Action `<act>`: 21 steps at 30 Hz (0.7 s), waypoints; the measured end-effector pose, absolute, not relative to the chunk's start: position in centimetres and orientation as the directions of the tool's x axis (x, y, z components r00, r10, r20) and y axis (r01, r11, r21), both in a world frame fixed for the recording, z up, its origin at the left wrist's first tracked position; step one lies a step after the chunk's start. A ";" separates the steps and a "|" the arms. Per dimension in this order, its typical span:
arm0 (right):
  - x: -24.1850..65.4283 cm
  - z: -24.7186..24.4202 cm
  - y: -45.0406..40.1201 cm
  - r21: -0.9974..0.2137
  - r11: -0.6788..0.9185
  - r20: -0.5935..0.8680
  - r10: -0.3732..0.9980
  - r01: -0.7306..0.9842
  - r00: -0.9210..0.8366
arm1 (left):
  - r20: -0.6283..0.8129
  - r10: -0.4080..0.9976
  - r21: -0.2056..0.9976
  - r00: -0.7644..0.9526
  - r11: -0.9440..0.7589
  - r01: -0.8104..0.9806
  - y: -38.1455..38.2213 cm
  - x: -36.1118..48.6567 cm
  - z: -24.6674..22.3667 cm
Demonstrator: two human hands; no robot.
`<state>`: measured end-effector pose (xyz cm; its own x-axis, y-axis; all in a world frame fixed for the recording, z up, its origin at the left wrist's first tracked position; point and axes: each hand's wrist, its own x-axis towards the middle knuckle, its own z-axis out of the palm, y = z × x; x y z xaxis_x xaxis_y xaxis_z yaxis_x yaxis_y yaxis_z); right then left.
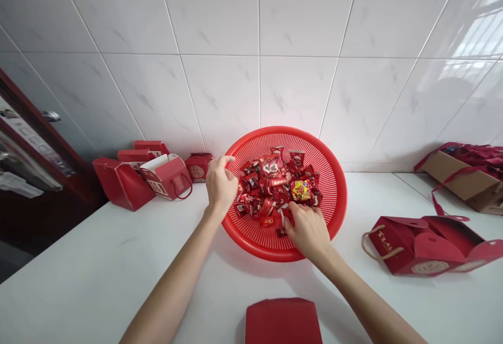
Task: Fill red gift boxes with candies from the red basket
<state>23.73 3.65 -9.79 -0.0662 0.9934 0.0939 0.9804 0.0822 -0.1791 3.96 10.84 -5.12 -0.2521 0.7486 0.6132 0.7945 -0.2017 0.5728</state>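
Note:
A round red plastic basket (338,186) with a perforated wall tilts toward me, holding a heap of red-wrapped candies (271,168). One yellow-and-red packet (301,190) lies on the heap's right side. At the basket's left edge, my left hand (220,184) is closed over the rim. Inside, at the lower right of the heap, my right hand (308,228) has its fingers curled down, pinching a red wrapped candy (289,217) that they partly cover. A red box (283,322) sits nearest me, cut off by the lower frame edge.
Several red gift boxes (126,184) stand against the tiled wall at left. An open red box (426,247) with a rope handle is on the white countertop (118,270) at right. Behind it, a cardboard box (463,181) holds dark red ribbon-like material.

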 end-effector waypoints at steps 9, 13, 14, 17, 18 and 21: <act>24.3 -9.3 4.4 -0.276 0.031 0.206 0.978 0.961 0.027 | 0.588 0.760 0.625 -0.277 -0.210 0.752 12.1 3.4 -6.1; 24.8 -9.1 4.8 -0.349 -0.014 0.224 0.970 0.937 0.098 | 0.590 0.770 0.625 -0.245 -0.244 0.741 12.6 2.8 -6.3; 24.9 -9.1 5.0 -0.365 -0.016 0.224 0.969 0.931 0.104 | 0.584 0.779 0.621 -0.227 -0.249 0.743 12.6 2.8 -6.2; 25.3 -9.1 5.2 -0.414 0.008 0.241 0.965 0.910 0.101 | 0.546 0.820 0.616 -0.173 -0.254 0.746 12.9 2.5 -6.0; 25.5 -9.0 5.3 -0.425 0.027 0.264 0.960 0.905 0.095 | 0.518 0.842 0.619 -0.151 -0.247 0.745 13.1 2.4 -6.0; 25.9 -8.7 5.5 -0.437 0.067 0.333 0.939 0.897 0.092 | 0.361 0.926 0.655 -0.110 -0.168 0.736 13.8 1.8 -6.5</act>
